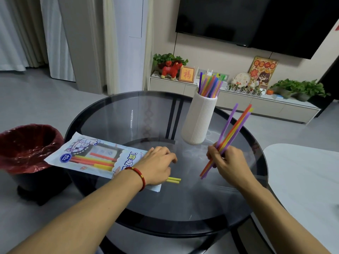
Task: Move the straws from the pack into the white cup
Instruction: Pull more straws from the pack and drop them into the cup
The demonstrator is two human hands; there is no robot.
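Note:
The straw pack (95,158) lies flat on the round glass table (128,114), with red, orange and yellow straws still inside. My left hand (157,165) rests palm down on the pack's open end, where two yellow straw tips (174,180) stick out. My right hand (229,162) grips a bunch of purple, orange and yellow straws (233,132), tilted up to the right, just right of the white ribbed cup (200,120). The cup stands upright and holds several coloured straws (211,85).
A bin with a red liner (27,145) stands on the floor left of the table. A white tabletop (302,173) adjoins on the right. Behind are a low TV cabinet (238,99) with plants and ornaments, and a wall-mounted screen.

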